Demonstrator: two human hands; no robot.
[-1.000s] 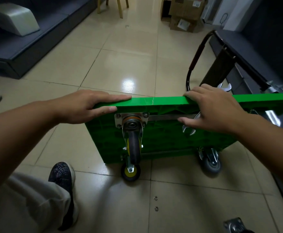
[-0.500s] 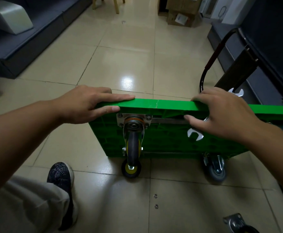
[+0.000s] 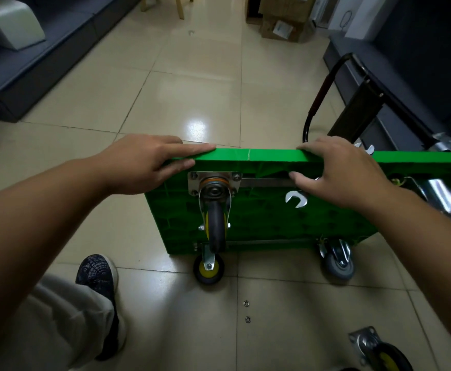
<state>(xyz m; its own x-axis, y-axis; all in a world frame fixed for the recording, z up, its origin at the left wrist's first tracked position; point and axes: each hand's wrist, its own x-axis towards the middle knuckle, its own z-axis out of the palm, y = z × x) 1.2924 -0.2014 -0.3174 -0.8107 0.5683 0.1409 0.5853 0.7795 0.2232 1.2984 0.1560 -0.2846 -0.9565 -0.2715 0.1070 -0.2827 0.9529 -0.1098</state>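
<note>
Green cart (image 3: 272,223) stands on edge mid-frame; left hand (image 3: 138,164) lies flat on its rim, right hand (image 3: 336,172) grips rim and wrench (image 3: 296,200). Three casters (image 3: 215,210) look mounted; loose caster (image 3: 374,349), lower right, remains.

A green platform trolley (image 3: 272,220) stands tipped on its edge on the tiled floor (image 3: 192,84), underside towards the person. The left hand (image 3: 138,164) lies straight-fingered along its top edge. The right hand (image 3: 344,172) hooks over the same edge, holding an open-end wrench (image 3: 296,199) — a loose caster (image 3: 377,352) and two washers (image 3: 245,303) lie on the floor nearby.
</note>
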